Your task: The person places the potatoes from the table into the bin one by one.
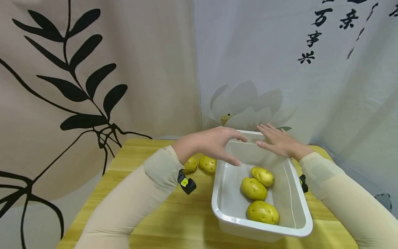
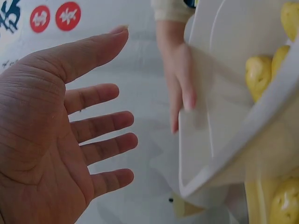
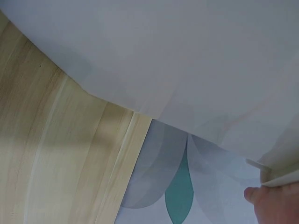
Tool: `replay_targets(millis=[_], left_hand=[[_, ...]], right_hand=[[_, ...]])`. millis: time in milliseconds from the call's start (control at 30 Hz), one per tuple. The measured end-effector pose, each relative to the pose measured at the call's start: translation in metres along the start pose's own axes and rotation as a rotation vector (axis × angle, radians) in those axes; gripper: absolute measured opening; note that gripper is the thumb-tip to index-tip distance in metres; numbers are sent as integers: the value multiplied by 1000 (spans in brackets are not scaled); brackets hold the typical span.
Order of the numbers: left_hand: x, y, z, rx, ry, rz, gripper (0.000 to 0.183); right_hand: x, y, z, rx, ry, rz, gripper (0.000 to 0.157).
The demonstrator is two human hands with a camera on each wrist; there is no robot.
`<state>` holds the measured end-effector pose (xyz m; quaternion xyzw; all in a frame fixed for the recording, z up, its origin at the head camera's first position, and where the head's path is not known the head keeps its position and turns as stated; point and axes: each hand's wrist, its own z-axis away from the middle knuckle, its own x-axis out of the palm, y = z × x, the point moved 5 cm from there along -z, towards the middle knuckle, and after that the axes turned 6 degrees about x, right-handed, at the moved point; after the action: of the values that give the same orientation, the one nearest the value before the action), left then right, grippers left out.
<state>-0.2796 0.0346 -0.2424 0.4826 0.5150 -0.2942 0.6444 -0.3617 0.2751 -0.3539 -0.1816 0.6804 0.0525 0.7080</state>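
A white plastic bin (image 1: 222,207) holds three yellow potatoes (image 1: 263,212), lying along its right half. My left hand (image 1: 214,142) is held over the bin's left side near the back, thumb and fingers spread apart with nothing between them. In the left wrist view its palm (image 2: 42,140) shows with straight fingers, apart from the bin. At the far right corner, my right hand (image 1: 280,141) lies on or just over the rim, fingers extended; the left wrist view shows it against the bin's edge. The right wrist view is mostly filled by a pale bin wall (image 3: 163,56), with part of a hand (image 3: 280,205) at the corner.
Two more potatoes (image 1: 207,164) lie on the wooden table (image 1: 174,221) left of the bin, partly behind my left wrist. A cloth backdrop (image 1: 155,69) with printed leaves and characters hangs close behind the table's back edge.
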Motion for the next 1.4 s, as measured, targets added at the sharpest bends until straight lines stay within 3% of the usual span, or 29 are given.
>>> replay_targets(millis=[367,600,1100,1400], left_hand=[[-12,-38,33,-78,110,30,69],[-6,-68,54,-139,114,52,75],[40,-133,87,-282,142,77,87],[81,-175,98,-386,171,114,83]], right_hand=[[-4,1,0,-16,8,-5,72],[-8,0,-4,-19,-5,13,73],[-7,-5,-2,-28,0,-1,71],[-4,-2,2,-16,1,13,71]])
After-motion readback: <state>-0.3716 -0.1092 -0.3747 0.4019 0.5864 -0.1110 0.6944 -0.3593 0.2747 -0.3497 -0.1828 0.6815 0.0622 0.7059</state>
